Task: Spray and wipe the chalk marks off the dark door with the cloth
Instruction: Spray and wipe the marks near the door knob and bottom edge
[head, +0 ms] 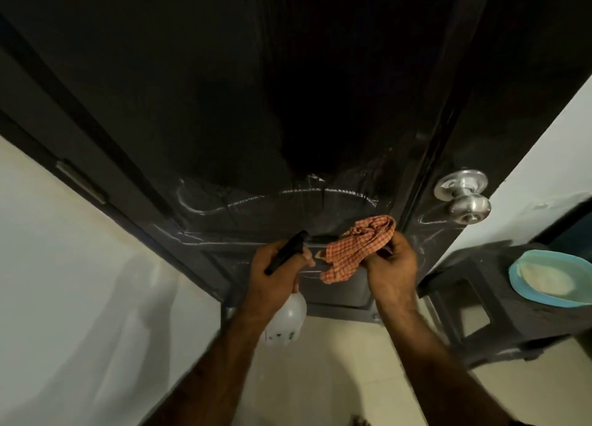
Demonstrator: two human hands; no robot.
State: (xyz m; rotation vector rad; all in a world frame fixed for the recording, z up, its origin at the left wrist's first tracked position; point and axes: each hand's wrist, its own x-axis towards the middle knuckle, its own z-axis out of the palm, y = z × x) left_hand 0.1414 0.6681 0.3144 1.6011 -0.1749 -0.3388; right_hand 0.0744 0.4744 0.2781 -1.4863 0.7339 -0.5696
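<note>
My left hand (pixel 272 272) hides the spray bottle (pixel 286 321) neck, fingers curled round it. My right hand (pixel 389 265) pinches the checked cloth (pixel 358 249) before the door (pixel 256 105); chalk marks (pixel 256 198) smear its lower panel. The bowl (pixel 544 278), cut off, holds something pale.

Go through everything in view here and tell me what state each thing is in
Door: shut, chalk marks still on it.
Spray bottle: gripped by left hand.
Cloth: bunched, held by right hand.
Door knob: untouched.
Blue bowl: on the dark stool.
</note>
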